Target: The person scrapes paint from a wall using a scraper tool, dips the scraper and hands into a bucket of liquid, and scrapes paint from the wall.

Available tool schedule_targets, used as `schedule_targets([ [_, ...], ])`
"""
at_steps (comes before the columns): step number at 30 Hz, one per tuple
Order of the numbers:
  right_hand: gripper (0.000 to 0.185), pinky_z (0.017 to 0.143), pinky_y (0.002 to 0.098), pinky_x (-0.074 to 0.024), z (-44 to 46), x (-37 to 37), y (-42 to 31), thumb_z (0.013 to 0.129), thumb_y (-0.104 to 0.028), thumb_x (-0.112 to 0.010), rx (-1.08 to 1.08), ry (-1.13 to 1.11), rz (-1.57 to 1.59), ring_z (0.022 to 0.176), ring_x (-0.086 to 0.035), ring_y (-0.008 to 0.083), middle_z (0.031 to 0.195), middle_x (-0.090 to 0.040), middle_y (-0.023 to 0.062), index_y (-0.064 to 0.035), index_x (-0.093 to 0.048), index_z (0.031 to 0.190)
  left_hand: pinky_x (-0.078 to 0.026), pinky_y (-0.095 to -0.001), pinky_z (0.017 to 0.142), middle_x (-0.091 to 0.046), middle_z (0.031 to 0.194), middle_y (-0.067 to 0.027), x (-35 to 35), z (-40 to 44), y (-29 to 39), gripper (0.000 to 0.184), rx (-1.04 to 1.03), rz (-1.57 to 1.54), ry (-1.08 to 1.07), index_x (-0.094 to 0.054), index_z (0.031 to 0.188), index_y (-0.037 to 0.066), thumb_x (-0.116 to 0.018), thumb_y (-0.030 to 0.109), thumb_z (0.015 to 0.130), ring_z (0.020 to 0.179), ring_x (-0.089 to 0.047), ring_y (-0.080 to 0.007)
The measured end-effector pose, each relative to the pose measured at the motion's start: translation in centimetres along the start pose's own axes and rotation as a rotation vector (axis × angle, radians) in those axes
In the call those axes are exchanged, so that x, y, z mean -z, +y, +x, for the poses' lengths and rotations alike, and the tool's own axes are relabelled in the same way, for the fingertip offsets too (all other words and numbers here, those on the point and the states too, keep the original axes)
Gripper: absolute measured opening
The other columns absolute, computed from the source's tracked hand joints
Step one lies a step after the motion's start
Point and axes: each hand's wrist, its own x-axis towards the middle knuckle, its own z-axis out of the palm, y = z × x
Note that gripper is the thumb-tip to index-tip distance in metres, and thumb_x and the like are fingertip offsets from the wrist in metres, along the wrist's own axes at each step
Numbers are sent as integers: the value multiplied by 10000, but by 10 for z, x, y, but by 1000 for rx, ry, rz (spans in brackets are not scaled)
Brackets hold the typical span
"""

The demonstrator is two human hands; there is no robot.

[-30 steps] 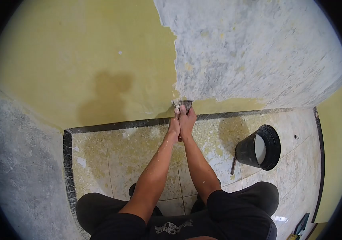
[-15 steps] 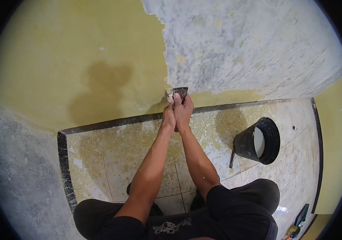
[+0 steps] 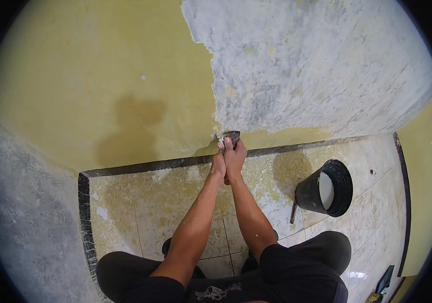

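While clutching scraper (image 3: 234, 135) in left hand (image 3: 218, 164) and right hand (image 3: 235, 158), has slid slightly down wall (image 3: 276, 60) toward skirting (image 3: 175, 163), apparently going over the same paint edge (image 3: 212, 78) again.

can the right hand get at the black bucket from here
Probably yes: nothing seems to stand between the right hand and the black bucket on its right, though the hand would likely have to release the scraper first.
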Motion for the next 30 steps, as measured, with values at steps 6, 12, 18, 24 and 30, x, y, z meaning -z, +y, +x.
schedule_targets([
  [6,122,623,277,-438,-3,5,-9,875,-103,-593,-60,-37,32,663,-499,101,754,-621,39,18,-608,883,-432,-327,886,-578,1157,-105,-9,-20,8,596,67,-62,-25,-526,1236,24,-303,510,973,1042,-553,-197],
  [12,99,599,271,-426,3,1,6,872,-80,-597,-100,-43,126,646,-479,87,716,-596,24,16,-597,850,-433,-325,881,-582,1141,-101,-12,-22,16,598,35,-17,-35,-533,1224,17,-299,508,975,1032,-553,-193],
  [18,110,595,267,-423,11,-6,-27,879,-92,-593,-5,-54,116,650,-471,78,717,-589,11,12,-594,844,-433,-323,876,-587,1125,-98,-8,-15,22,597,-3,3,-31,-540,1213,12,-296,504,978,1022,-553,-189],
  [24,122,611,267,-425,8,-8,-22,866,-104,-597,74,-56,173,663,-481,96,734,-599,31,18,-595,876,-430,-322,874,-591,1113,-100,-10,-10,23,584,-42,-25,-26,-550,1201,12,-300,492,981,1011,-553,-188],
  [30,150,594,261,-415,6,3,7,896,-127,-574,25,1,13,653,-459,83,720,-573,5,2,-585,821,-426,-330,868,-582,1131,-104,-5,-2,-4,586,27,-23,-18,-537,1214,19,-306,501,974,1014,-547,-194],
])
